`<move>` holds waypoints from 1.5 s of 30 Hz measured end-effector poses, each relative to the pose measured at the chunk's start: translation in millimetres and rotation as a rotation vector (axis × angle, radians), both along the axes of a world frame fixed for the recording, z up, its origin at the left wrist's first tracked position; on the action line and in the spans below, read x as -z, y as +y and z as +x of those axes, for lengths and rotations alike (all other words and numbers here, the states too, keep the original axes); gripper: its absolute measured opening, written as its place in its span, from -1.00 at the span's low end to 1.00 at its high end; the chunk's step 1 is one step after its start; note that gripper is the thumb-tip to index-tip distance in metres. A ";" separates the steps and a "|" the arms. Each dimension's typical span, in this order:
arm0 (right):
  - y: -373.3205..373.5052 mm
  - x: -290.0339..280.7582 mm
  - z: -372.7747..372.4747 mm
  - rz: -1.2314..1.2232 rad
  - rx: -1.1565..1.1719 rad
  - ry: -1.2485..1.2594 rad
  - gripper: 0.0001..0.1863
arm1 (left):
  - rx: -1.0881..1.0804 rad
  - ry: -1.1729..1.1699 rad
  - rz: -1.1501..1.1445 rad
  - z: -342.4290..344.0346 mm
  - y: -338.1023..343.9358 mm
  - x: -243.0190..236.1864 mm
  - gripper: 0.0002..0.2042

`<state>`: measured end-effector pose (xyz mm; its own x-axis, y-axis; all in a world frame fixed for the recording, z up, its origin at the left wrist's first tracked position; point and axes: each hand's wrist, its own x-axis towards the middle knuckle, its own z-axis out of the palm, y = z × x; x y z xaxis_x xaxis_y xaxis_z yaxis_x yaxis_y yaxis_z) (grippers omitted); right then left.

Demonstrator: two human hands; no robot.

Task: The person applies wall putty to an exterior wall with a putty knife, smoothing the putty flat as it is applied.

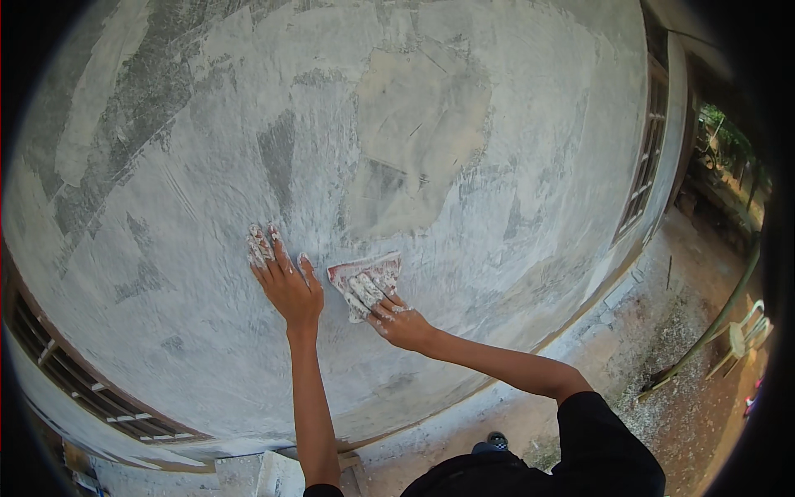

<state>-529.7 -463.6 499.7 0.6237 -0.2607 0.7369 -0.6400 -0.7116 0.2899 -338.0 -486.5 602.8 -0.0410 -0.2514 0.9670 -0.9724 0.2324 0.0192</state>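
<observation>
Apparent smoothing: the right hand [391, 313] holds a pad [385, 264] against the wall [224, 190]; left hand [290, 286] spread, empty. The next stroke likely needs even pressure.

Lettering, numbers, signs — none readable anywhere.
</observation>
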 end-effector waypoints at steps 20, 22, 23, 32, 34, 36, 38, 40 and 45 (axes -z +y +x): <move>-22.4 -75.7 -31.3 0.007 0.066 -0.322 -0.63 | -0.061 -0.026 -0.022 0.1 -4.4 4.7 -0.48; -8.3 -11.4 -13.4 0.130 -0.004 -0.069 -0.59 | -0.034 -0.030 -0.033 -7.7 -5.5 3.7 -0.48; 3.2 6.0 -2.0 0.190 -0.078 -0.044 -0.60 | -0.037 -0.025 -0.021 -4.7 -2.3 2.0 -0.48; -11.3 -187.7 -134.3 -0.420 0.115 -0.671 -0.73 | -0.062 -0.019 -0.010 -3.2 -2.5 3.7 -0.48; -25.6 -227.4 -156.0 -0.405 0.185 -0.789 -0.76 | -0.066 -0.025 -0.029 -2.6 -4.9 6.2 -0.48; -35.5 -218.3 -158.5 -0.353 0.178 -0.742 -0.77 | -0.105 -0.021 -0.019 -2.2 -7.0 7.5 -0.48; -47.0 -186.3 -150.2 -0.277 0.168 -0.671 -0.79 | -0.090 -0.019 -0.020 -3.2 -4.6 3.9 -0.48; -52.9 -124.3 -132.7 -0.225 0.157 -0.589 -0.78 | -0.082 -0.018 -0.021 -3.3 -4.2 2.9 -0.48; -10.1 -5.5 -97.3 0.008 0.142 -0.261 -0.71 | -0.132 -0.045 -0.010 3.7 -5.5 5.1 -0.49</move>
<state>-627.0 -473.7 505.2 0.3706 -0.3382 0.8650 -0.7852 -0.6115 0.0973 -334.3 -492.0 597.7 -0.0514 -0.2483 0.9673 -0.9944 0.1027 -0.0265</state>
